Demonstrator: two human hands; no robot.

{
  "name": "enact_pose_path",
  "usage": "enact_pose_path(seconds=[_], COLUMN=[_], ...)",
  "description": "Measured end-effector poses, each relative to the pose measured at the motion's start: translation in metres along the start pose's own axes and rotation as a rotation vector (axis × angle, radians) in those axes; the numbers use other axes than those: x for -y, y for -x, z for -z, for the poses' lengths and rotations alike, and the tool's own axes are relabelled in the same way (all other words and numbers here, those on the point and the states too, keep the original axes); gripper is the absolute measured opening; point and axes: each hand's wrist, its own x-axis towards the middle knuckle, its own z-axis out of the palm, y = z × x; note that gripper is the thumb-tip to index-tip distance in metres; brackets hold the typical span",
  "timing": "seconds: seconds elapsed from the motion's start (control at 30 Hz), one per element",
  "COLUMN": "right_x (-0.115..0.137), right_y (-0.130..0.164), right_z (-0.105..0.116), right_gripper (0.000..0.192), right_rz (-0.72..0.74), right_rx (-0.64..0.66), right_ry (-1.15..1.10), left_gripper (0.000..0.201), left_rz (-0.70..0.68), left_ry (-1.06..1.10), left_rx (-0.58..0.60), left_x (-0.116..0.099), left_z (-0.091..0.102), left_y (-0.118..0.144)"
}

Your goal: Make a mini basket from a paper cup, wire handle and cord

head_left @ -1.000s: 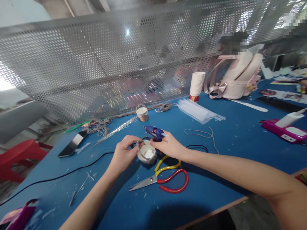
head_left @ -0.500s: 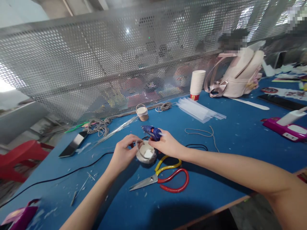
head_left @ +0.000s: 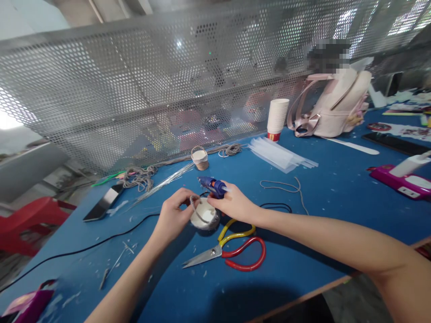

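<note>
A small white cup (head_left: 204, 216) sits upright on the blue bench (head_left: 303, 251), its mouth facing up, with a thin grey cord handle (head_left: 194, 205) arching over its left rim. The cup stands just behind the red and yellow scissors (head_left: 232, 251), whose blades point left along the bench and whose handles lie to the right.

The left hand (head_left: 173, 216) comes in from the lower left, forearm stretched across the bench, and its grip is pinched closed on the cord handle at the cup's left edge, thumb and forefinger meeting. The right hand (head_left: 235, 204) reaches in from the right on a long, nearly straight arm, palm down. Its grip is curled partly closed, fingertips resting on the cup's right rim; whether it truly clasps the cup cannot be told.

A blue glue gun (head_left: 212, 185) lies just behind the cup, its nozzle pointing left, touching or very near the right hand's knuckles. A black cable (head_left: 101, 242) trails left from the cup.
</note>
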Motion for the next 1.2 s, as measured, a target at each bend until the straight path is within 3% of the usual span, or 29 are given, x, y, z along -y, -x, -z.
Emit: enact_pose_path(seconds=[0.37,0.6,0.73,0.83,0.93,1.07,1.2], right_x=[-0.001,-0.003,0.001,0.006,0.009,0.009,0.008], right_y=[0.001,-0.002,-0.001,0.003,0.007,0.013,0.017], right_z=[0.0,0.003,0.011,0.018,0.025,0.033,0.037], right_gripper=[0.01,0.01,0.011,0.013,0.015,0.02,0.023], right_rz=[0.0,0.009,-0.028,-0.067,-0.105,-0.108,-0.103], right_rx=[0.004,0.003,0.017,-0.007,-0.039,-0.044,-0.033], right_ry=[-0.023,-0.045,-0.081,-0.092,-0.064,-0.037,-0.02], left_gripper=[0.016,0.045,0.067,0.08,0.079,0.059,0.051], left_rz=[0.09,0.332,0.361,0.363,0.349,0.347,0.447], left_ry=[-0.002,0.228,0.312,0.29,0.293,0.242,0.144], left_rx=[0.03,0.266,0.444,0.485,0.493,0.452,0.189], left_x=[-0.001,0.003,0.007,0.009,0.009,0.006,0.003], left_z=[0.001,0.022,0.03,0.025,0.014,-0.001,-0.018], left_y=[0.001,-0.001,0.001,0.003,0.005,0.01,0.021])
